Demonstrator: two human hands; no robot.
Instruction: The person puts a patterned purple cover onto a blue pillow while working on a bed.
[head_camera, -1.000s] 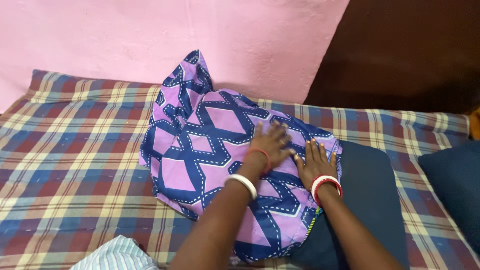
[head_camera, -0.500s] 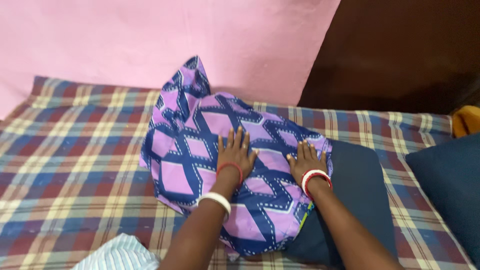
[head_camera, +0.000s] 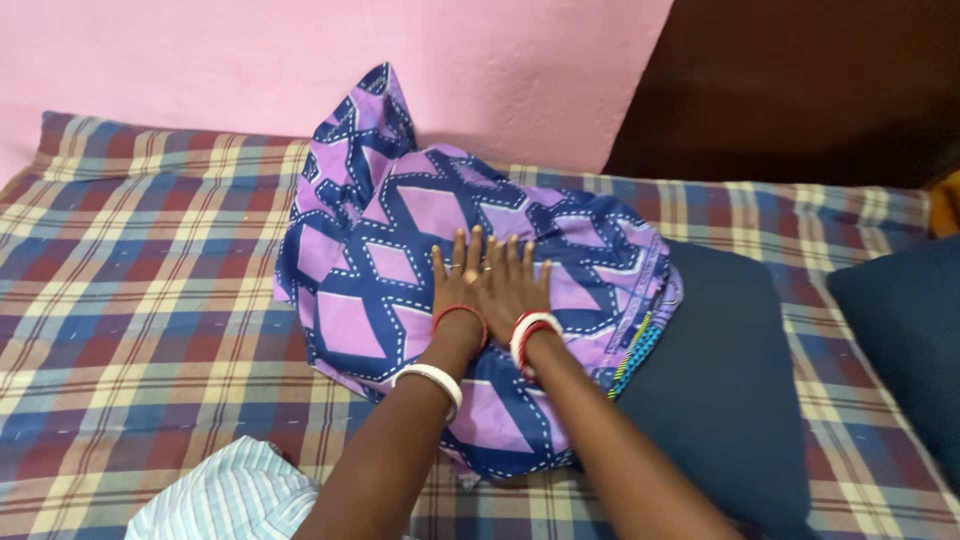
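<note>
Closest to me there's a bit of pale striped cloth (head_camera: 225, 498) at the bed's edge, then both arms reaching forward over the plaid bedsheet (head_camera: 130, 290). The left hand (head_camera: 459, 283) and right hand (head_camera: 512, 283) lie side by side, touching, palms down with fingers spread flat, gripping nothing, just pressing on the purple and blue patterned pillow cover (head_camera: 400, 260). That cover sits mid-bed, partly pulled over a dark blue pillow (head_camera: 720, 370) that pokes out on the right past the zipper edge (head_camera: 640, 345). One corner of the cover (head_camera: 375, 100) stands up slack against the pink wall (head_camera: 300, 70). Another dark blue cushion (head_camera: 900, 320) sits far right.

If it were me smoothing this, I'd say flat palms are right, but sweep outward from the middle toward that floppy corner so the filling spreads evenly, not bunched under the hands.
</note>
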